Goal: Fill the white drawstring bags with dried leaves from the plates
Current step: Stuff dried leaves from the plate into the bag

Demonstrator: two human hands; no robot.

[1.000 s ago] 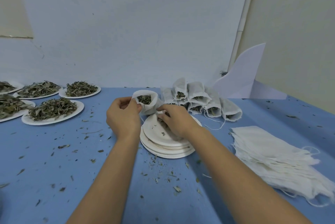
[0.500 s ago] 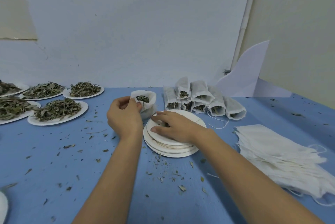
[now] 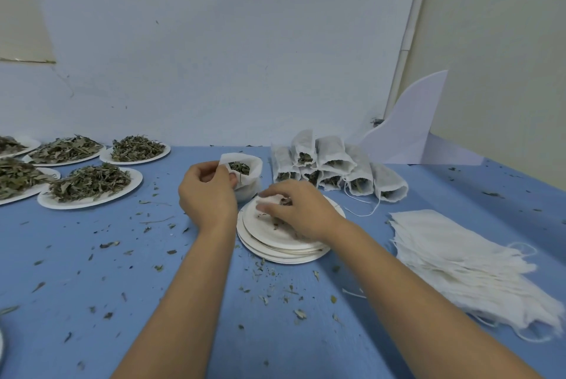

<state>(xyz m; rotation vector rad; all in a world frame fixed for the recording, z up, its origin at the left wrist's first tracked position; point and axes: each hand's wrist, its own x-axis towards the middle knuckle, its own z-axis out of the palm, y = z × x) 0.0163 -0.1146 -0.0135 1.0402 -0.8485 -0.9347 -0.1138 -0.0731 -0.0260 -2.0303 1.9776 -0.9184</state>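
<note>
My left hand (image 3: pixel 208 194) pinches the rim of a white drawstring bag (image 3: pixel 248 175), holding it upright with its mouth open; dried leaves show inside. My right hand (image 3: pixel 297 210) lies over the top plate of a stack of white plates (image 3: pixel 275 248), fingers curled around a few leaf bits (image 3: pixel 284 201). Only scraps are left on that plate. Several plates heaped with dried leaves (image 3: pixel 92 184) stand at the left.
A pile of filled bags (image 3: pixel 333 167) lies behind the stack, strings trailing. A heap of flat empty bags (image 3: pixel 453 259) covers the right side. A white foam cutout (image 3: pixel 410 130) leans in the far corner. Leaf crumbs litter the blue table (image 3: pixel 92 271).
My right hand dropped from the bag's mouth onto the top plate and curled over the leaf scraps. My left hand kept the bag upright.
</note>
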